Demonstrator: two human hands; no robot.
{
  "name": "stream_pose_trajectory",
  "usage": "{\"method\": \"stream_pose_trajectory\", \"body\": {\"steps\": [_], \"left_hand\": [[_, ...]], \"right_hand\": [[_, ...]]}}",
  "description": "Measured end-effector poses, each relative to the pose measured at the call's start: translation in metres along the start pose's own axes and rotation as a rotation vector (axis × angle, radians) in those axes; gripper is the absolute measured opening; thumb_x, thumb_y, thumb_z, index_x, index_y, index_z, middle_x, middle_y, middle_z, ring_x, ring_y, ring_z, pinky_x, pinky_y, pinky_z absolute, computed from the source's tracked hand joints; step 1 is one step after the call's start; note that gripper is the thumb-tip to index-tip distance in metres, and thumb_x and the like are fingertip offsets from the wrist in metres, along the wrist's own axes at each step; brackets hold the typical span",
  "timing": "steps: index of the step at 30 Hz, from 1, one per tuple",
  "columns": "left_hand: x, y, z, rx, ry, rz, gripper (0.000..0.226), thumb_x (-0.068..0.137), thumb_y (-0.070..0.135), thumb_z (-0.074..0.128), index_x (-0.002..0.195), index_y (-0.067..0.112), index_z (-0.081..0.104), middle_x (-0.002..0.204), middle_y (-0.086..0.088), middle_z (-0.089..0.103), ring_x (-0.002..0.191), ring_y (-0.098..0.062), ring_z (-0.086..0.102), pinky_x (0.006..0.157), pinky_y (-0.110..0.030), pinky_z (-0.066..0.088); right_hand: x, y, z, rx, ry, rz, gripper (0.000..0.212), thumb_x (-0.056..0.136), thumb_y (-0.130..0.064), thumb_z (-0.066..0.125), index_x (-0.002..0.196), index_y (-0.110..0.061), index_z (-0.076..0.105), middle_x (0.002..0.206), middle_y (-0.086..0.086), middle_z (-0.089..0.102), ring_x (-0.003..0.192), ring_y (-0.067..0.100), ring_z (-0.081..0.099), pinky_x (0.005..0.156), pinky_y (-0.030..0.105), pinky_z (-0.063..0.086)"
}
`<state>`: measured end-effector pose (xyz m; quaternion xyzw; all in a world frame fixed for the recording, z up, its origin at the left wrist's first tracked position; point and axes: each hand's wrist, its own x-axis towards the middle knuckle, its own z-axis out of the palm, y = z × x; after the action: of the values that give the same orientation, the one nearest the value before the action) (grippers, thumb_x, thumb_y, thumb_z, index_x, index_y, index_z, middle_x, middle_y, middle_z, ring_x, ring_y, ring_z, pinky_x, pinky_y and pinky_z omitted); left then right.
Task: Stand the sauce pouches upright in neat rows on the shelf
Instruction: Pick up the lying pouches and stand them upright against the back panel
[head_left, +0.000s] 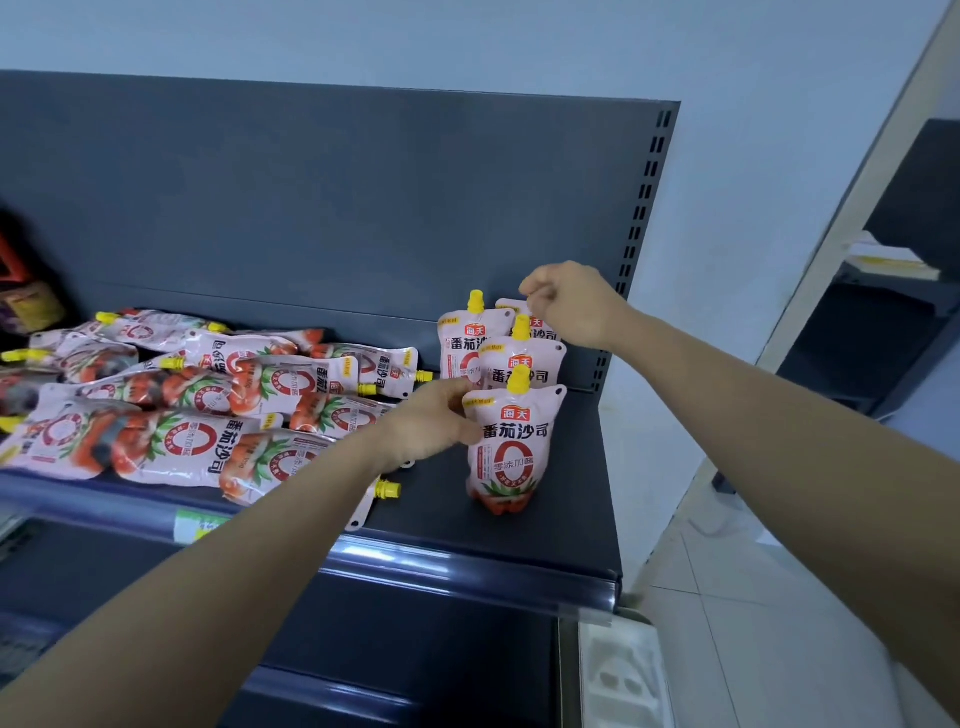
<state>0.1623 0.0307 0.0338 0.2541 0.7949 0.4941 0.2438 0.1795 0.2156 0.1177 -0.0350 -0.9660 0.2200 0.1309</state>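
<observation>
My left hand (441, 423) holds the front pink yellow-capped sauce pouch (511, 452), upright at the right end of the dark shelf (571, 467), my right hand (566, 304) pinches the back pouch (506, 309), and flat pouches (197, 441) lie sideways nearer my left.

Pale blue wall (753, 156) behind a dark grey slotted back panel (311, 208); light tiled floor (753, 597) at right, where another dark rack (914, 182) stands.

Light was even, cool and rather dim, casting only soft shadows on the shelf (566, 467). Glare streaked the shelf's front rail (389, 558), pouches (156, 447) at the shelf's left end were smeared by blur, and wide-angle distortion bent the shelf's edges.
</observation>
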Motion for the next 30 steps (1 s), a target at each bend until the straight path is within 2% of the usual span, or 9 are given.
{"method": "stream_pose_trajectory", "body": {"steps": [4, 6, 8, 10, 16, 21, 26, 30], "left_hand": [[-0.014, 0.02, -0.026, 0.086, 0.17, 0.103, 0.031, 0.082, -0.001, 0.058, 0.109, 0.014, 0.057, 0.11, -0.005, 0.061, 0.091, -0.016, 0.059, 0.073, -0.027, 0.051], [-0.022, 0.029, -0.04, 0.167, 0.226, 0.172, 0.026, 0.084, 0.001, 0.057, 0.104, 0.017, 0.059, 0.104, -0.001, 0.063, 0.092, -0.014, 0.06, 0.071, -0.024, 0.051], [-0.029, 0.037, -0.054, 0.242, 0.269, 0.232, 0.022, 0.084, 0.005, 0.058, 0.094, 0.025, 0.059, 0.093, 0.008, 0.062, 0.09, -0.009, 0.059, 0.073, -0.023, 0.05], [-0.035, 0.042, -0.068, 0.31, 0.31, 0.278, 0.022, 0.085, 0.007, 0.059, 0.097, 0.024, 0.059, 0.092, 0.012, 0.059, 0.093, -0.01, 0.058, 0.081, -0.026, 0.049], [-0.048, 0.031, -0.116, 0.474, 0.386, 0.298, 0.027, 0.085, 0.013, 0.061, 0.111, 0.021, 0.058, 0.112, 0.005, 0.059, 0.106, -0.011, 0.055, 0.093, -0.031, 0.046], [-0.051, 0.014, -0.151, 0.618, 0.501, 0.403, 0.038, 0.086, 0.017, 0.062, 0.122, 0.017, 0.052, 0.123, 0.001, 0.051, 0.114, -0.016, 0.051, 0.091, -0.023, 0.039], [-0.046, 0.01, -0.183, 0.731, 0.608, 0.536, 0.044, 0.084, 0.018, 0.064, 0.125, 0.01, 0.049, 0.129, -0.008, 0.05, 0.116, -0.027, 0.05, 0.1, -0.042, 0.04], [-0.041, 0.008, -0.205, 0.785, 0.614, 0.629, 0.045, 0.084, 0.018, 0.064, 0.125, 0.008, 0.049, 0.127, -0.011, 0.051, 0.114, -0.029, 0.05, 0.101, -0.043, 0.039]], "right_hand": [[0.001, -0.016, -0.001, -0.037, -0.004, -0.07, 0.032, 0.095, -0.009, 0.05, 0.125, -0.004, 0.059, 0.123, 0.012, 0.065, 0.115, 0.025, 0.06, 0.096, 0.031, 0.046], [0.002, -0.027, -0.001, -0.057, -0.003, -0.109, 0.032, 0.094, -0.013, 0.055, 0.125, -0.006, 0.059, 0.123, 0.011, 0.065, 0.115, 0.024, 0.059, 0.097, 0.032, 0.046], [0.005, -0.04, 0.0, -0.096, -0.002, -0.149, 0.035, 0.093, -0.017, 0.057, 0.127, -0.009, 0.057, 0.128, 0.009, 0.062, 0.119, 0.024, 0.058, 0.099, 0.033, 0.045], [0.01, -0.055, 0.0, -0.153, -0.001, -0.185, 0.038, 0.093, -0.021, 0.057, 0.13, -0.011, 0.055, 0.134, 0.007, 0.058, 0.122, 0.023, 0.055, 0.102, 0.035, 0.043], [0.033, -0.1, 0.008, -0.263, 0.004, -0.232, 0.04, 0.093, -0.026, 0.056, 0.132, -0.015, 0.053, 0.137, 0.005, 0.056, 0.125, 0.025, 0.051, 0.104, 0.041, 0.042], [0.048, -0.129, 0.031, -0.422, 0.03, -0.206, 0.042, 0.094, -0.03, 0.053, 0.133, -0.014, 0.051, 0.131, 0.01, 0.058, 0.122, 0.029, 0.051, 0.101, 0.044, 0.043], [0.059, -0.153, 0.045, -0.512, 0.171, -0.163, 0.038, 0.095, -0.032, 0.053, 0.125, -0.01, 0.056, 0.122, 0.011, 0.061, 0.118, 0.031, 0.052, 0.098, 0.044, 0.042], [0.065, -0.171, 0.054, -0.51, 0.238, -0.143, 0.037, 0.094, -0.032, 0.054, 0.123, -0.008, 0.056, 0.124, 0.012, 0.061, 0.119, 0.031, 0.051, 0.098, 0.044, 0.042]]}}
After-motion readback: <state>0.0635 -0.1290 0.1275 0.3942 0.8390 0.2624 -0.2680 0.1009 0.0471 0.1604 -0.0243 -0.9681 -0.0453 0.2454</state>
